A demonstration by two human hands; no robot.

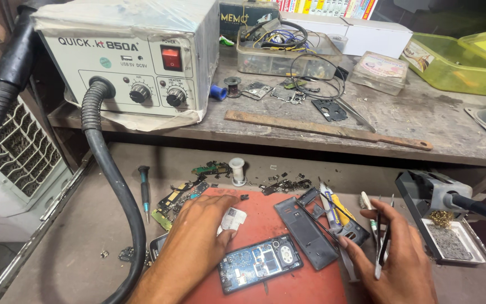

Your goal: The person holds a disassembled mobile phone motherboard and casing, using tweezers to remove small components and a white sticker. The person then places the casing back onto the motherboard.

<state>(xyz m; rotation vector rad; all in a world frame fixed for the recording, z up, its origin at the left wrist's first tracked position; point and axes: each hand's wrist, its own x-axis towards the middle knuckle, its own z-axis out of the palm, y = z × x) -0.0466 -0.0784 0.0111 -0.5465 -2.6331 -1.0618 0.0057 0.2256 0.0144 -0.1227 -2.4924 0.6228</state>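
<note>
An opened phone (260,263) with its circuit board exposed lies on a red mat (288,284). My left hand (201,236) rests on the mat just left of the phone, fingers spread, touching a small white scrap (233,218). My right hand (397,253) is at the mat's right edge and grips black tweezers (382,247), tips pointing down. A dark grey phone cover (305,231) lies between the phone and my right hand.
A hot-air rework station (125,56) with a thick black hose (113,186) stands on the upper shelf at left. A soldering-iron stand (440,217) sits at right. A screwdriver (144,191), board scraps (181,197), a solder spool (236,170), boxes and wires lie around.
</note>
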